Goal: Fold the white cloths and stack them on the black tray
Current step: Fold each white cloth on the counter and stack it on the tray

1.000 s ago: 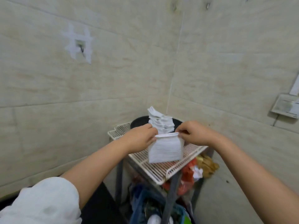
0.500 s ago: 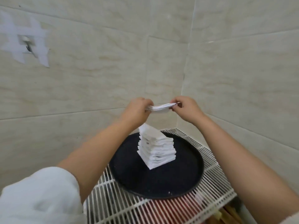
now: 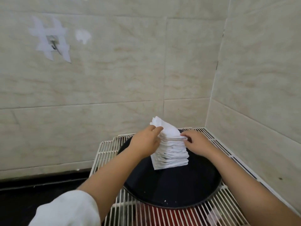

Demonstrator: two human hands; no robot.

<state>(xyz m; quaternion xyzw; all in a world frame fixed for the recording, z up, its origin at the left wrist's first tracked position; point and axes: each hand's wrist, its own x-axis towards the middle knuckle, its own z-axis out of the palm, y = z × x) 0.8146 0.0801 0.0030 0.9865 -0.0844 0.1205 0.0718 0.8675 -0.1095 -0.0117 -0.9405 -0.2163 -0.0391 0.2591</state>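
Observation:
A round black tray (image 3: 175,188) lies on a white wire rack. On it stands a tall stack of folded white cloths (image 3: 171,155). The topmost folded cloth (image 3: 164,128) lies tilted on the stack, its far end raised. My left hand (image 3: 146,141) pinches the left edge of that top cloth with thumb and fingers. My right hand (image 3: 195,142) pinches its right corner at the top of the stack. Both forearms reach in from the bottom of the view.
The white wire rack (image 3: 107,149) sits in a corner of beige tiled walls. A metal hook (image 3: 53,44) with white patches is on the left wall. Red items show under the rack's front wires (image 3: 162,216). A dark floor strip lies at left.
Both hands have lowered the folded cloth from in front of me onto the top of the stack. The camera now looks down more on the tray.

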